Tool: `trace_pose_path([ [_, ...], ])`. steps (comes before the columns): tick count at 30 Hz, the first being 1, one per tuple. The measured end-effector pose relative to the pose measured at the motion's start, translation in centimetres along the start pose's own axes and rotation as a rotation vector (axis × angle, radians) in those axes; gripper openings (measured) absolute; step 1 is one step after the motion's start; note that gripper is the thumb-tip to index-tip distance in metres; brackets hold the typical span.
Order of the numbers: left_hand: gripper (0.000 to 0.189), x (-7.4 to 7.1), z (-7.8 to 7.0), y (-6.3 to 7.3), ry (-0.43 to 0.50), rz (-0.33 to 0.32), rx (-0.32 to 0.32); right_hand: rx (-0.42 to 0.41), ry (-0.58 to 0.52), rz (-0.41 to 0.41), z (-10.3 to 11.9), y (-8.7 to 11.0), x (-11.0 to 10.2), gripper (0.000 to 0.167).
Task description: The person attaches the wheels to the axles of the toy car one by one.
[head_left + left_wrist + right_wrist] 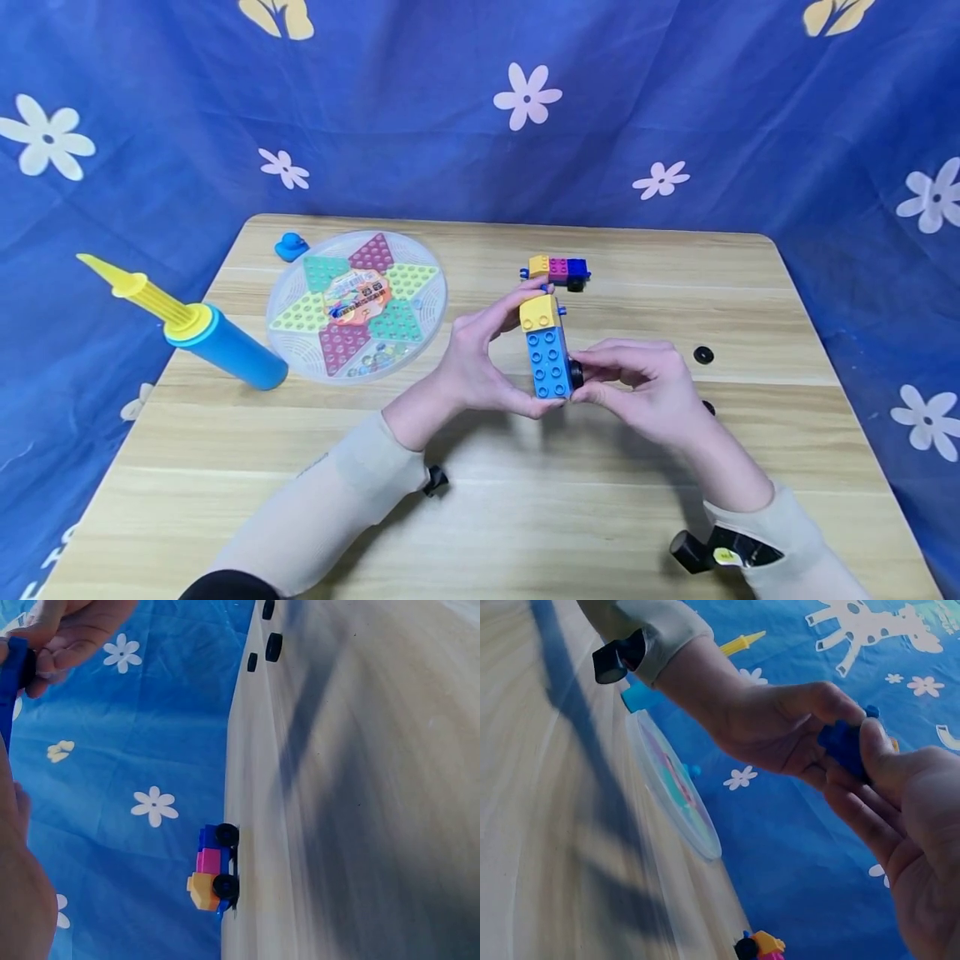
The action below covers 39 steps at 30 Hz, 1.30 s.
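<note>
Above the table, my left hand [476, 358] grips a toy truck [549, 362] of blue and yellow building bricks, with fingers at its yellow front and the thumb at its back end. From the right side, my right hand [652, 387] pinches a black wheel [576, 374] against the truck's flank between thumb and fingers. A small blue axle peg sticks out beside the yellow brick. In the left wrist view the wheel [28, 669] sits at the right fingertips. Both hands close around the blue underside [844, 746] in the right wrist view, hiding much of it.
Behind the hands stands another toy truck [558, 268] in yellow, pink and dark blue. Loose black wheels [703, 355] lie on the right of the table. To the left are a round Chinese checkers board [442, 292], a blue rubber duck [291, 247] and a blue-and-yellow hand pump [232, 350].
</note>
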<state>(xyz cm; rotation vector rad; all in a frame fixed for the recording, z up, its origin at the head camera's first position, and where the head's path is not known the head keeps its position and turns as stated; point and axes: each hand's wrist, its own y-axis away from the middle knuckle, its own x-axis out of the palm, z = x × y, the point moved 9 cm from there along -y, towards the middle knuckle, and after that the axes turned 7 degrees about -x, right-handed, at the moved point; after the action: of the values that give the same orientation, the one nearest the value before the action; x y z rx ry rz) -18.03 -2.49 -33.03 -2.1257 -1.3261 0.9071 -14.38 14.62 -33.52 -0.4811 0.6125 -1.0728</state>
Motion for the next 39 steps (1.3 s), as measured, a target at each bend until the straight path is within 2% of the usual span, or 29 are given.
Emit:
trace_pose_path([
  [3,0.116,0.0,-0.2,-0.2,0.020,0.010,0.000,0.020,-0.064,0.006,-0.5,0.1,-0.3,0.039],
  [6,0.115,0.2,-0.4,-0.2,0.038,0.022,0.000,0.066,-0.059,0.053,-1.1,0.2,-0.3,0.035],
  [10,0.113,0.5,-0.6,-0.2,0.068,0.039,0.001,0.137,-0.073,0.200,-1.8,0.3,0.7,0.015],
  [13,0.112,0.8,-0.7,-0.2,0.092,0.065,-0.006,0.165,-0.140,0.300,-2.1,0.3,1.7,0.018],
  [15,0.111,1.0,-0.6,-0.2,0.107,0.094,-0.021,0.169,-0.168,0.322,-2.1,0.3,2.0,0.019],
  [19,0.112,1.4,-0.2,-0.1,0.122,0.151,-0.061,0.176,-0.176,0.303,-2.2,0.5,1.8,0.020],
  [22,0.112,1.6,0.2,0.0,0.119,0.172,-0.097,0.181,-0.161,0.270,-2.3,0.6,1.6,0.020],
  [28,0.116,1.7,1.4,0.2,0.052,0.217,-0.271,0.142,-0.056,0.187,-2.2,0.4,1.0,0.020],
  [30,0.115,1.7,1.6,0.2,0.031,0.231,-0.311,0.118,-0.009,0.163,-2.1,0.3,0.8,0.021],
  [34,0.107,1.6,1.7,0.0,0.025,0.217,-0.361,0.082,0.070,0.128,-2.1,0.3,0.5,0.023],
  [39,0.081,1.5,2.1,-0.3,0.077,0.153,-0.480,0.058,0.153,0.106,-2.1,0.2,0.4,0.024],
])
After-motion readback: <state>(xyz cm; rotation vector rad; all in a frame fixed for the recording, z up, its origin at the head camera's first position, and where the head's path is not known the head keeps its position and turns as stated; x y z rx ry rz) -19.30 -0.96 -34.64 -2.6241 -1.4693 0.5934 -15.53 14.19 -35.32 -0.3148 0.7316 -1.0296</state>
